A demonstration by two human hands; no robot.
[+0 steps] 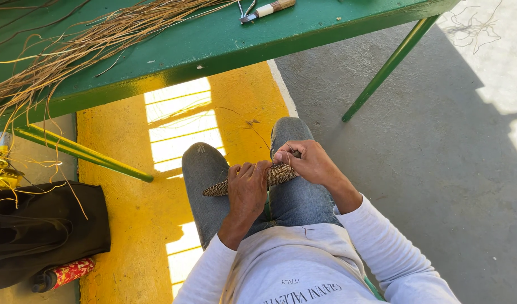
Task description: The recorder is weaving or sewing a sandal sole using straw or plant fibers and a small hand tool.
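Observation:
Over my lap I hold a flat woven piece [219, 189] of brown and tan fibre, edge-on to the camera. My left hand [247, 188] grips its middle from above. My right hand [306, 162] pinches its right end, fingers closed together; a thin strand rises from there toward the table. My knees in grey jeans [205, 169] are below the hands.
A green table [213, 42] stands ahead, with a bundle of long dry fibre strands [72, 45] on its left part and a small knife [268, 9] near the far edge. A green table leg [389, 65] slants right. A black bag [41, 228] lies on the left floor.

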